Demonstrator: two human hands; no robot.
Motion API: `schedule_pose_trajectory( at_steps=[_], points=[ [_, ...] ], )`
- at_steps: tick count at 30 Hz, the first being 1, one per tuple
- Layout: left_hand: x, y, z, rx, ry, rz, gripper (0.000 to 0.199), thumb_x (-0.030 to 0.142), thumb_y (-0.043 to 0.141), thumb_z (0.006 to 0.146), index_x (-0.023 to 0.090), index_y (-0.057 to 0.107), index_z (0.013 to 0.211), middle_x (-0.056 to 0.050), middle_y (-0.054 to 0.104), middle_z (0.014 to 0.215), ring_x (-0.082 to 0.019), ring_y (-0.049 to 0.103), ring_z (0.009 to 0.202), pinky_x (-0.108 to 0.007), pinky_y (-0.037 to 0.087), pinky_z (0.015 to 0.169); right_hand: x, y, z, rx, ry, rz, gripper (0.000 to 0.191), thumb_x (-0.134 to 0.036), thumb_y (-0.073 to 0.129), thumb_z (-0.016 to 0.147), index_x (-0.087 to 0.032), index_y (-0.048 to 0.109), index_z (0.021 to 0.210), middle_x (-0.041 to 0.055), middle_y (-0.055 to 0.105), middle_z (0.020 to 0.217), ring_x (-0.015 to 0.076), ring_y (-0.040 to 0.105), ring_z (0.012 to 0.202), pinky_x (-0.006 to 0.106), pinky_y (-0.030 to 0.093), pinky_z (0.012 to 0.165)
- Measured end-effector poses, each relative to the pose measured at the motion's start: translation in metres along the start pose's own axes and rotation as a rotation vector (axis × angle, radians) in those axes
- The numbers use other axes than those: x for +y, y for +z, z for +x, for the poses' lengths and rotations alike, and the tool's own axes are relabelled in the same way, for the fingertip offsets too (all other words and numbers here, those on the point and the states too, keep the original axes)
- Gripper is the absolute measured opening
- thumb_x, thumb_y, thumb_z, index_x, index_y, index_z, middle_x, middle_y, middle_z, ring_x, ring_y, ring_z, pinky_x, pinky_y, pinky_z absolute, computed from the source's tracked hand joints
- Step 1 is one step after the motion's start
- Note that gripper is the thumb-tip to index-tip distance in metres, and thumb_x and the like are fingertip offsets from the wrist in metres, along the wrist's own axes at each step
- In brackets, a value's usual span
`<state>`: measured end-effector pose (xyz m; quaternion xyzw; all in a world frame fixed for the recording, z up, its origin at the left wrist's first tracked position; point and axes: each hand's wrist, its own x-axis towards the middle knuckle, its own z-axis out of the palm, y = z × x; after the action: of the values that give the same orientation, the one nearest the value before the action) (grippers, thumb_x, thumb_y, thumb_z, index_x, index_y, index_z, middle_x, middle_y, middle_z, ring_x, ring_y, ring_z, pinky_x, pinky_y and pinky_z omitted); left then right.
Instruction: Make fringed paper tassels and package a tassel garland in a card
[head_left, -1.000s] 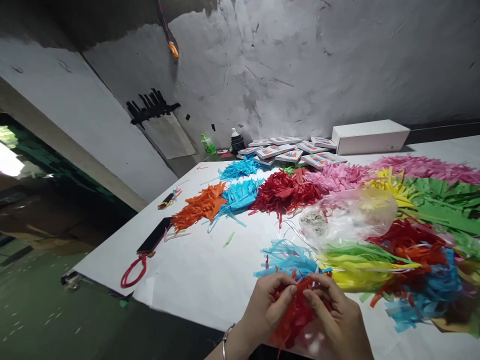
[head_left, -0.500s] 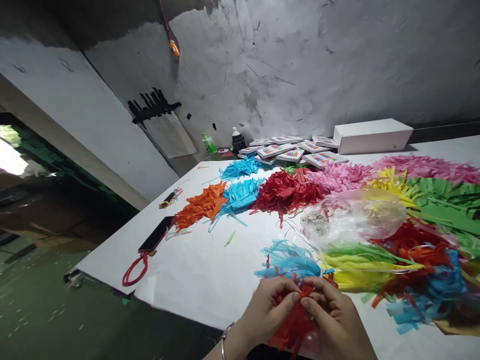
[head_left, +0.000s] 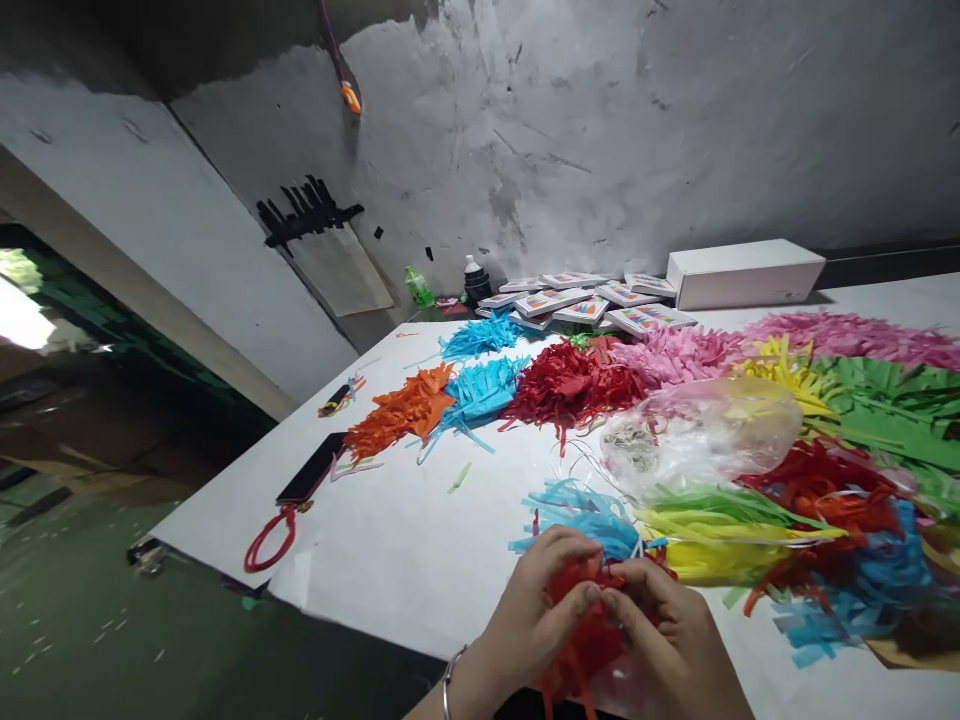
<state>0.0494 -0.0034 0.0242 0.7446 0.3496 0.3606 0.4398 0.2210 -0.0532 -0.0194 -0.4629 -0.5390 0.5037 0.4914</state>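
Note:
Near the table's front edge, my left hand and my right hand meet with thumbs and fingertips pinched together. Between them they grip a red tissue-paper tassel, whose cut strips hang down below the fingers. The exact spot being pinched is partly hidden by my fingertips. Just beyond my hands lies a light-blue paper tassel. To the right of it rests a yellow and green tassel bundle, close to my right hand. A bracelet circles my left wrist.
Red tassels, orange tassels and pink tassels lie across the white table. A clear plastic bag sits mid-right. A phone lies at left; flat printed packs and a white box stand along the wall.
My left fingers have curled further over the red tassel and shifted slightly upward. The red strips have turned and now hang lower between my hands.

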Motion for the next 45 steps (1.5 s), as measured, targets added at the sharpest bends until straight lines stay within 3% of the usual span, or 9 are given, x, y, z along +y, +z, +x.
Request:
schedule_pose_trajectory(
  at_steps=[2,4,8,12,18,25,29,37,45],
  points=[
    [0.000,0.002,0.001,0.037,0.003,-0.072,0.026,0.039,0.065,0.093,0.021,0.073,0.109,-0.010,0.067,0.104,-0.025,0.063,0.100,-0.036,0.048,0.090,-0.004,0.000,0.000,-0.002,-0.063,-0.094,0.026,-0.045,0.055,0.097,-0.022,0.069,0.092,0.0013,0.069,0.081,0.0153,0.065,0.071,0.021,0.050,0.064],
    [-0.001,0.006,0.002,0.062,-0.017,-0.125,0.022,0.040,0.068,0.092,0.020,0.074,0.093,-0.008,0.066,0.095,-0.023,0.063,0.094,-0.034,0.048,0.087,-0.007,0.001,0.000,0.004,-0.108,-0.153,0.029,-0.044,0.054,0.097,-0.022,0.068,0.086,-0.0002,0.066,0.072,0.0138,0.062,0.063,0.020,0.048,0.059],
    [-0.005,0.012,0.004,0.117,-0.069,-0.274,0.029,0.044,0.070,0.089,0.017,0.068,0.076,-0.005,0.062,0.082,-0.020,0.060,0.083,-0.030,0.047,0.079,-0.008,0.001,0.001,0.017,-0.113,-0.123,0.024,-0.042,0.054,0.097,-0.024,0.070,0.100,0.0011,0.073,0.085,0.0160,0.069,0.075,0.020,0.053,0.068],
    [-0.007,0.013,0.003,0.165,-0.147,-0.406,0.030,0.046,0.070,0.089,0.017,0.068,0.078,-0.004,0.062,0.081,-0.019,0.059,0.082,-0.030,0.047,0.079,-0.006,-0.001,-0.001,0.064,-0.118,-0.157,0.025,-0.041,0.055,0.097,-0.023,0.071,0.094,0.0016,0.073,0.082,0.0165,0.070,0.073,0.020,0.053,0.066],
    [-0.008,0.013,0.001,0.056,-0.088,-0.292,0.028,0.046,0.069,0.090,0.018,0.074,0.091,-0.008,0.069,0.091,-0.022,0.063,0.088,-0.035,0.048,0.087,-0.007,0.000,-0.002,0.139,-0.146,-0.191,0.029,-0.043,0.054,0.097,-0.022,0.070,0.086,0.0012,0.071,0.077,0.0153,0.067,0.067,0.019,0.052,0.062],
    [-0.014,0.014,0.001,0.180,-0.179,-0.319,0.031,0.046,0.073,0.086,0.017,0.072,0.077,-0.005,0.068,0.079,-0.019,0.060,0.077,-0.029,0.047,0.075,-0.001,0.004,-0.006,0.210,-0.214,-0.308,0.027,-0.039,0.053,0.098,-0.022,0.068,0.083,0.0000,0.069,0.073,0.0132,0.065,0.064,0.018,0.049,0.061],
    [-0.013,0.014,0.002,0.234,-0.237,-0.352,0.031,0.046,0.075,0.084,0.016,0.071,0.078,-0.003,0.066,0.077,-0.017,0.058,0.075,-0.026,0.045,0.071,0.001,0.003,-0.006,0.239,-0.334,-0.434,0.021,-0.032,0.054,0.098,-0.023,0.066,0.084,-0.0012,0.069,0.072,0.0119,0.065,0.061,0.018,0.050,0.059],
    [-0.012,0.018,0.000,0.216,-0.263,-0.372,0.032,0.047,0.076,0.082,0.016,0.070,0.082,-0.004,0.069,0.080,-0.017,0.061,0.076,-0.026,0.049,0.073,-0.004,0.002,0.002,0.353,-0.778,-0.691,0.013,-0.013,0.053,0.094,-0.019,0.062,0.101,0.0012,0.066,0.069,0.0145,0.063,0.058,0.024,0.052,0.058],
    [-0.014,0.019,-0.001,0.295,-0.269,-0.401,0.033,0.047,0.078,0.081,0.016,0.068,0.082,-0.003,0.068,0.077,-0.015,0.061,0.072,-0.024,0.049,0.069,0.001,0.000,0.000,0.323,-0.808,-0.761,0.016,-0.008,0.052,0.093,-0.017,0.060,0.103,0.0025,0.063,0.067,0.0148,0.059,0.057,0.025,0.049,0.055]
  ],
)
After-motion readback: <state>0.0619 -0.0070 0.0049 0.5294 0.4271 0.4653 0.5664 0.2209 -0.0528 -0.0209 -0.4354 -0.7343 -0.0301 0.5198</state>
